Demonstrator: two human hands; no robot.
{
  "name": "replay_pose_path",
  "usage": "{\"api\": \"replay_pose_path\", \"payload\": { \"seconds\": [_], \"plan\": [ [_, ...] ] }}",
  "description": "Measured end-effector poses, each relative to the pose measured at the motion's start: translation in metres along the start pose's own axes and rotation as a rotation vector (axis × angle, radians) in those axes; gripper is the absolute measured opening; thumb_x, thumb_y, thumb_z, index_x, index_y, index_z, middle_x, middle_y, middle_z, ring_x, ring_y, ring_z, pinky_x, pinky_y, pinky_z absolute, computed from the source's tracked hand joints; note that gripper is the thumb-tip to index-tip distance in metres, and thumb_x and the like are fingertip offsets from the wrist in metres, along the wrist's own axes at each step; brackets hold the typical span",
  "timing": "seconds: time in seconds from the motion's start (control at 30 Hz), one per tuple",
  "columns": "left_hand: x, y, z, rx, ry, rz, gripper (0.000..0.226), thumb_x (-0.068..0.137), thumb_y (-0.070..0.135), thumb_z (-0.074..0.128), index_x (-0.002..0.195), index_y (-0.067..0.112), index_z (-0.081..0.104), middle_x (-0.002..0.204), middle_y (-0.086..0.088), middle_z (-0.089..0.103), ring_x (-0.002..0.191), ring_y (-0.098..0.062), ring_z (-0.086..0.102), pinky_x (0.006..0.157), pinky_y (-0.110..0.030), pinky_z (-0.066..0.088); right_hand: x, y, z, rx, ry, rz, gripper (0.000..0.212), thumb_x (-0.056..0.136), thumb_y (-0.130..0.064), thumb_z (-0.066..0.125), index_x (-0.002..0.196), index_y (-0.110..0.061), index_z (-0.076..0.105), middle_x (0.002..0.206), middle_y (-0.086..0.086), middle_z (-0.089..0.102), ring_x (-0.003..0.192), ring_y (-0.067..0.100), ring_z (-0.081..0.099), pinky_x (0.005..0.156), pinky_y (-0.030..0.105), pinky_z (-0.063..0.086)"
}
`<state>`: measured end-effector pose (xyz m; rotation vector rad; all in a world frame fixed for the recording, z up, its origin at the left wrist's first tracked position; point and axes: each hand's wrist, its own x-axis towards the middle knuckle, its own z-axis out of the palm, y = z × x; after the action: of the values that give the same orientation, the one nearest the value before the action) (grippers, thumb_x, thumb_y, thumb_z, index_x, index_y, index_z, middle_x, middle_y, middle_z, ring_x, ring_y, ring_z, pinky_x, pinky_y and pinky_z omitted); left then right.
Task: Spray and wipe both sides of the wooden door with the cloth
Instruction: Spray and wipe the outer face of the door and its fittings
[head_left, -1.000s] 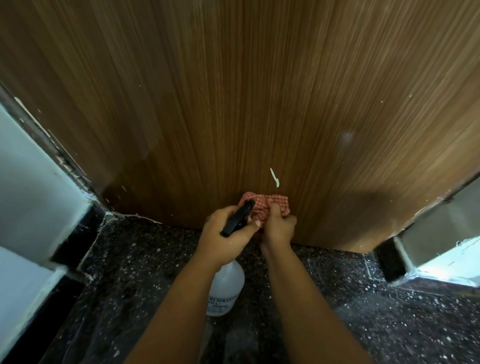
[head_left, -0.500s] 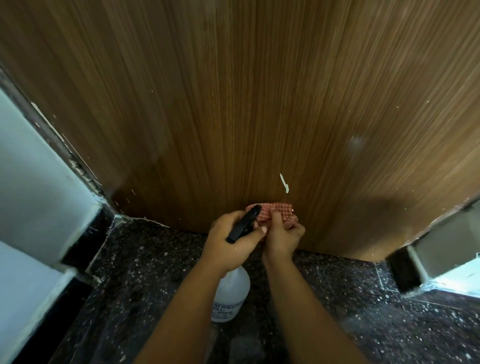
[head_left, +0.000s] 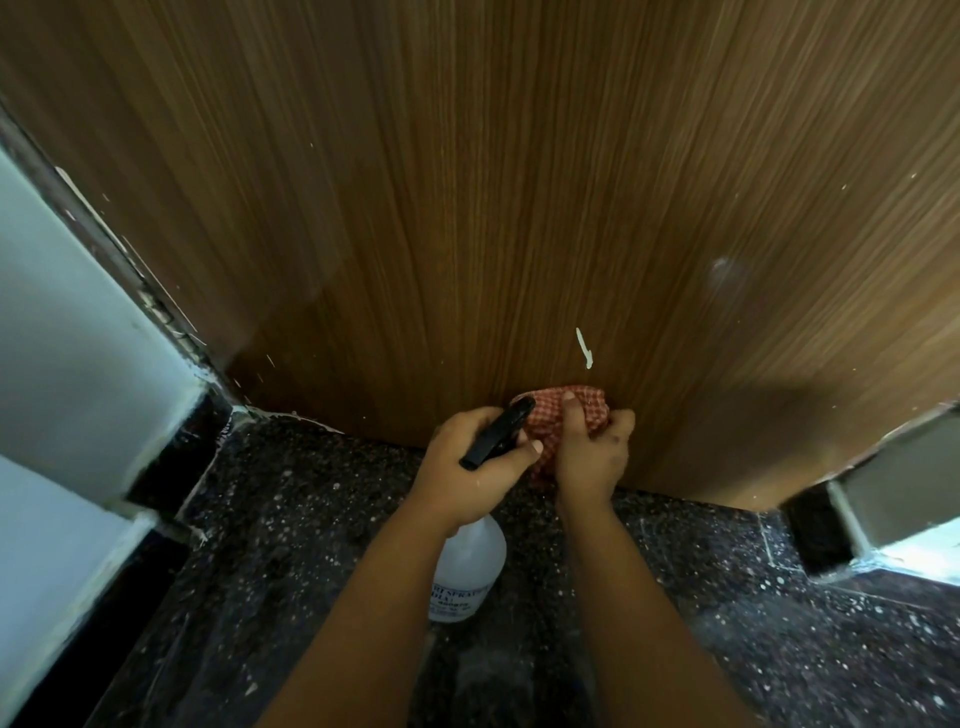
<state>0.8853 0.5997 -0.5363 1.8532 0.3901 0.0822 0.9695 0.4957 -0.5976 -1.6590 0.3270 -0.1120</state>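
- Down low, the right hand (head_left: 592, 457) squeezes a bunched red checked cloth (head_left: 563, 415) and presses it on the wooden door (head_left: 467, 208), close to the door's bottom edge.
- Its thumb lies on top of the cloth and its fingers curl around it.
- Just beside it, the left hand (head_left: 467, 473) grips the black top of a spray bottle (head_left: 467, 566), fingers wrapped around it.
- The bottle's clear body hangs under that hand, above the dark speckled floor (head_left: 291, 545).
- A small white mark (head_left: 584, 347) sits on the door just above the cloth.
- A pale wall (head_left: 78, 338) stands at the left.
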Motion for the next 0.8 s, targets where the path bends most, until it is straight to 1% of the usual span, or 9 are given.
{"api": "replay_pose_path", "payload": {
  "seconds": [0.17,0.2,0.27,0.37,0.43,0.6,0.67,0.73,0.8],
  "plan": [
    [0.001,0.004,0.005,-0.016,-0.001,-0.017,0.014,0.088,0.026,0.076,0.084,0.016,0.067,0.082,-0.005,0.071,0.081,-0.020,0.068,0.078,-0.045,0.057,0.009,0.006,-0.011,0.743,-0.257,0.492,0.038,0.100,-0.031,0.053,0.133,-0.011,0.053,0.121,0.013,0.066,0.112,0.026,0.064,0.090,0.040,0.054],
    [0.001,0.005,0.005,-0.020,-0.001,-0.021,0.014,0.088,0.027,0.076,0.086,0.015,0.067,0.087,-0.007,0.072,0.085,-0.021,0.068,0.080,-0.045,0.057,0.009,0.007,-0.012,0.842,-0.318,0.579,0.039,0.101,-0.033,0.051,0.133,-0.010,0.054,0.121,0.016,0.066,0.113,0.029,0.063,0.091,0.042,0.055],
    [0.001,0.007,0.008,-0.025,-0.007,-0.026,0.015,0.088,0.027,0.076,0.091,0.014,0.068,0.091,-0.006,0.072,0.088,-0.019,0.068,0.082,-0.045,0.058,0.007,0.007,-0.011,1.018,-0.380,0.738,0.040,0.102,-0.035,0.047,0.128,-0.006,0.056,0.116,0.021,0.065,0.108,0.033,0.062,0.078,0.043,0.059],
    [0.001,0.009,0.011,-0.024,-0.007,-0.008,0.012,0.088,0.027,0.076,0.092,0.017,0.070,0.087,0.002,0.072,0.082,-0.011,0.067,0.079,-0.041,0.058,0.004,0.006,-0.007,1.187,-0.338,0.926,0.042,0.104,-0.033,0.043,0.126,0.001,0.054,0.110,0.027,0.060,0.100,0.037,0.058,0.074,0.046,0.052],
    [0.001,0.009,0.011,-0.028,0.003,0.005,0.009,0.088,0.026,0.076,0.090,0.020,0.071,0.083,0.006,0.072,0.078,-0.007,0.066,0.076,-0.039,0.058,0.008,0.012,-0.003,1.186,-0.329,0.961,0.044,0.105,-0.031,0.041,0.132,0.002,0.051,0.111,0.029,0.060,0.101,0.038,0.058,0.077,0.047,0.050],
    [0.000,0.013,0.011,-0.032,0.000,0.016,0.011,0.088,0.024,0.075,0.081,0.027,0.067,0.078,0.009,0.070,0.077,-0.005,0.066,0.074,-0.040,0.057,0.011,0.022,0.000,0.912,-0.346,0.915,0.046,0.106,-0.029,0.040,0.141,0.000,0.048,0.119,0.023,0.063,0.110,0.031,0.060,0.093,0.041,0.048],
    [0.000,0.015,0.010,-0.035,-0.002,0.017,0.013,0.089,0.024,0.075,0.080,0.028,0.066,0.077,0.011,0.068,0.077,-0.005,0.066,0.071,-0.035,0.057,0.011,0.024,-0.001,0.805,-0.311,0.861,0.043,0.105,-0.028,0.042,0.139,-0.001,0.049,0.120,0.020,0.064,0.107,0.029,0.062,0.087,0.041,0.051],
    [0.000,0.017,0.010,-0.027,0.007,0.008,0.015,0.089,0.025,0.075,0.079,0.028,0.064,0.075,0.012,0.066,0.077,-0.007,0.065,0.072,-0.033,0.055,0.010,0.027,-0.004,0.673,-0.210,0.767,0.041,0.102,-0.027,0.052,0.137,-0.005,0.051,0.124,0.018,0.064,0.105,0.030,0.064,0.086,0.047,0.055],
    [0.000,0.019,0.010,-0.015,0.022,-0.007,0.014,0.088,0.026,0.075,0.079,0.025,0.064,0.078,0.008,0.065,0.084,-0.014,0.066,0.078,-0.039,0.056,0.009,0.027,-0.008,0.556,0.013,0.706,0.046,0.096,-0.024,0.062,0.138,-0.010,0.051,0.131,0.015,0.060,0.112,0.032,0.062,0.095,0.052,0.052]
  ]
}}
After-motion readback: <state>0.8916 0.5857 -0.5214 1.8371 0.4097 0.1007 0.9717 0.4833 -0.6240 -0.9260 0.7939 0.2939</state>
